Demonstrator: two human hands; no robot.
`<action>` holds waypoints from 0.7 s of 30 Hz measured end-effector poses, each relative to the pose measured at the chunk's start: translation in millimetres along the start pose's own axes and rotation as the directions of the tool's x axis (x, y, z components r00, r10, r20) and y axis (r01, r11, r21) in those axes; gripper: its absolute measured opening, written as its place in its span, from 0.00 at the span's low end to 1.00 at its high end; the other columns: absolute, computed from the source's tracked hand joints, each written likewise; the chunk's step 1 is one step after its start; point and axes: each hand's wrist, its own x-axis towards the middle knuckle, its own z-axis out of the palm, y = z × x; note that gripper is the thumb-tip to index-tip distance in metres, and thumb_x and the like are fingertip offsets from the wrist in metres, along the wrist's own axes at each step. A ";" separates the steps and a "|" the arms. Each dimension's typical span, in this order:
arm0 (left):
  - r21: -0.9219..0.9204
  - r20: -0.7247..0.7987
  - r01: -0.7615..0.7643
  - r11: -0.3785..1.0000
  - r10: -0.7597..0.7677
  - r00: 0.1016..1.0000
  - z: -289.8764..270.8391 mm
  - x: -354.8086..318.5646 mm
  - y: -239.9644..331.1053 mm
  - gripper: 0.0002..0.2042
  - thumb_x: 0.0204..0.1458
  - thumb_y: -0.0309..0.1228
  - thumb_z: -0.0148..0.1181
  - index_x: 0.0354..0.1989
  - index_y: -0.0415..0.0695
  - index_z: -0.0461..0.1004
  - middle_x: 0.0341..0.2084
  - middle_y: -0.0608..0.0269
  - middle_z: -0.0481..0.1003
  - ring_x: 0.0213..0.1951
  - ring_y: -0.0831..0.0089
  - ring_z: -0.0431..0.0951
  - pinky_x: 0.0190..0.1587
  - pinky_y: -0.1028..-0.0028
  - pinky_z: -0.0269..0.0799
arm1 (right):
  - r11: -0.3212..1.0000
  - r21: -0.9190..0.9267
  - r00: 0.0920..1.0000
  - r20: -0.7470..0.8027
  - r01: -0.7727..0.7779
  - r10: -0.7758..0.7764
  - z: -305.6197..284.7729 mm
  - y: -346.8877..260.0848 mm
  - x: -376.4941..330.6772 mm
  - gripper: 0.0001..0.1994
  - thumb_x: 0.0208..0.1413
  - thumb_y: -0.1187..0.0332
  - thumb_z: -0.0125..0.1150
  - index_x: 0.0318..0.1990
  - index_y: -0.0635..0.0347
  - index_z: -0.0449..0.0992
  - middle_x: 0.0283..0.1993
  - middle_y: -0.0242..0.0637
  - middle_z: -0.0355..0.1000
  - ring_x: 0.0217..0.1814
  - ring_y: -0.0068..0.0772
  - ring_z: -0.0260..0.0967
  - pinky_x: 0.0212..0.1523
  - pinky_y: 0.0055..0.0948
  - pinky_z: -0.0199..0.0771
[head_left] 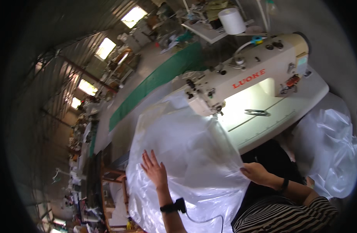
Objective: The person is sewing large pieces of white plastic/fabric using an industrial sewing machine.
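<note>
A large translucent white plastic sheet (178,143) spreads over the sewing table and hangs down over my lap. My left hand (154,169) lies flat on it, fingers spread. At the sheet's right edge my right hand (255,173) pinches the plastic between thumb and fingers. Part of that edge runs up to the needle area of a white industrial sewing machine (248,73), whose lamp lights the bed. Whether the needle is in the plastic I cannot tell. Small thread snips (257,112) lie on the machine table (260,128), right of the sheet.
A heap of clear plastic (331,151) sits at the right, beside the table. A white thread cone (231,21) stands behind the machine. Green cloth (159,81) runs along the floor beyond. A wooden frame (115,176) stands at the left, below the sheet.
</note>
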 end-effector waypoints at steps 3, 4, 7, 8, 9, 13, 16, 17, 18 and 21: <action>0.022 -0.039 0.130 0.991 -0.129 0.991 13.1 33.0 -29.6 0.37 0.45 0.27 0.64 0.67 0.53 0.58 0.69 0.58 0.53 0.70 0.56 0.54 0.65 0.47 0.54 | 0.995 0.101 1.000 0.003 0.004 -0.004 1.9 5.5 0.6 0.14 0.63 0.62 0.51 0.37 0.66 0.72 0.29 0.53 0.73 0.33 0.56 0.73 0.36 0.46 0.70; -0.056 -0.016 0.150 0.987 -0.151 0.988 15.5 42.0 -38.4 0.37 0.45 0.27 0.64 0.67 0.53 0.58 0.69 0.59 0.54 0.69 0.56 0.54 0.64 0.47 0.55 | 0.988 0.138 0.997 0.032 -0.073 0.070 2.2 8.1 0.6 0.14 0.64 0.62 0.50 0.35 0.66 0.73 0.28 0.53 0.73 0.33 0.57 0.73 0.35 0.46 0.70; -0.171 -0.084 0.104 0.980 -0.119 0.989 12.0 64.7 -54.2 0.35 0.44 0.26 0.63 0.65 0.53 0.60 0.67 0.59 0.57 0.68 0.55 0.56 0.60 0.46 0.59 | 0.990 0.134 0.997 0.069 -0.042 0.033 1.9 13.7 1.3 0.14 0.65 0.63 0.48 0.37 0.67 0.73 0.27 0.53 0.72 0.32 0.56 0.72 0.34 0.45 0.69; -0.126 -0.065 0.069 0.990 -0.078 0.995 6.7 73.6 -55.2 0.32 0.44 0.25 0.62 0.62 0.53 0.63 0.66 0.59 0.60 0.67 0.55 0.58 0.60 0.46 0.60 | 0.991 0.126 0.995 0.093 -0.047 0.036 1.0 14.4 1.5 0.14 0.65 0.63 0.48 0.38 0.67 0.73 0.27 0.52 0.72 0.32 0.56 0.72 0.34 0.44 0.68; -0.093 -0.064 0.022 0.995 -0.028 0.998 -1.3 82.7 -54.5 0.29 0.44 0.25 0.62 0.59 0.53 0.67 0.64 0.59 0.63 0.67 0.56 0.59 0.60 0.47 0.60 | 0.991 0.125 0.995 0.091 -0.044 0.033 0.3 14.5 1.7 0.14 0.65 0.63 0.48 0.38 0.67 0.73 0.27 0.52 0.72 0.32 0.56 0.72 0.34 0.44 0.68; 0.226 -0.081 -0.194 0.955 0.217 0.973 -66.7 113.7 -41.3 0.20 0.41 0.22 0.60 0.46 0.51 0.75 0.40 0.64 0.77 0.48 0.63 0.76 0.49 0.52 0.67 | 0.966 0.247 0.991 0.124 -0.070 0.041 -2.7 17.9 0.6 0.14 0.66 0.63 0.47 0.40 0.66 0.72 0.30 0.53 0.73 0.34 0.56 0.72 0.36 0.43 0.68; 0.245 -0.148 -0.476 0.845 0.517 0.843 -144.9 110.5 -18.4 0.19 0.41 0.23 0.60 0.45 0.51 0.75 0.26 0.65 0.75 0.29 0.63 0.76 0.34 0.58 0.69 | 0.966 0.252 0.991 0.131 -0.055 0.022 1.8 28.6 -0.5 0.14 0.66 0.62 0.47 0.41 0.65 0.72 0.31 0.53 0.73 0.34 0.56 0.71 0.37 0.43 0.68; 0.211 -0.076 -0.492 0.845 0.516 0.853 -171.2 100.8 -7.2 0.16 0.43 0.24 0.60 0.43 0.52 0.76 0.22 0.64 0.74 0.25 0.63 0.75 0.30 0.59 0.69 | 0.969 0.245 0.994 0.105 0.009 -0.036 4.5 33.3 0.1 0.14 0.66 0.62 0.47 0.41 0.65 0.72 0.31 0.53 0.73 0.34 0.56 0.71 0.37 0.43 0.68; 0.194 0.090 -0.533 0.823 0.527 0.845 -195.6 83.1 6.4 0.15 0.44 0.24 0.59 0.42 0.51 0.77 0.21 0.61 0.75 0.23 0.60 0.75 0.27 0.59 0.70 | 0.958 0.286 0.995 0.096 0.008 -0.037 7.8 37.4 1.8 0.14 0.66 0.62 0.48 0.40 0.66 0.72 0.32 0.53 0.73 0.34 0.56 0.71 0.38 0.44 0.68; -0.362 0.567 -0.587 0.724 0.671 0.478 -218.7 13.1 60.3 0.06 0.57 0.30 0.53 0.37 0.45 0.76 0.20 0.54 0.75 0.23 0.56 0.76 0.27 0.62 0.72 | 0.965 0.255 0.990 0.141 -0.061 0.026 13.6 44.3 8.8 0.15 0.66 0.61 0.48 0.38 0.66 0.72 0.32 0.53 0.73 0.35 0.55 0.71 0.38 0.43 0.68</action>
